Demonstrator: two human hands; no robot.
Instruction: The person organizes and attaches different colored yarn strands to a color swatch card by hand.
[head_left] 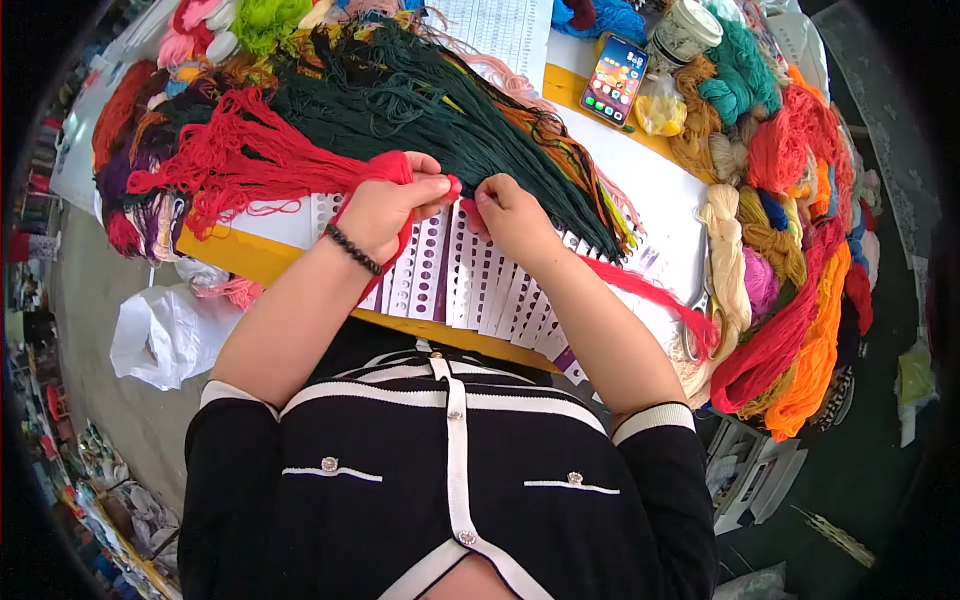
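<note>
My left hand, with a dark bead bracelet on the wrist, is closed around a bundle of red yarn. The loose strands fan out to the left, and part of the yarn loops over the hand. Just to the right, my right hand pinches a red end of yarn between thumb and fingers. Under both hands lie white cards with rows of purple spots. More red yarn runs out beyond my right forearm. Dark green yarn spreads behind the hands.
Skeins of orange yarn, cream yarn and teal yarn heap up on the right. A lit phone lies beside a white tub. Scissors lie partly under yarn. A white plastic bag sits below the table's left edge.
</note>
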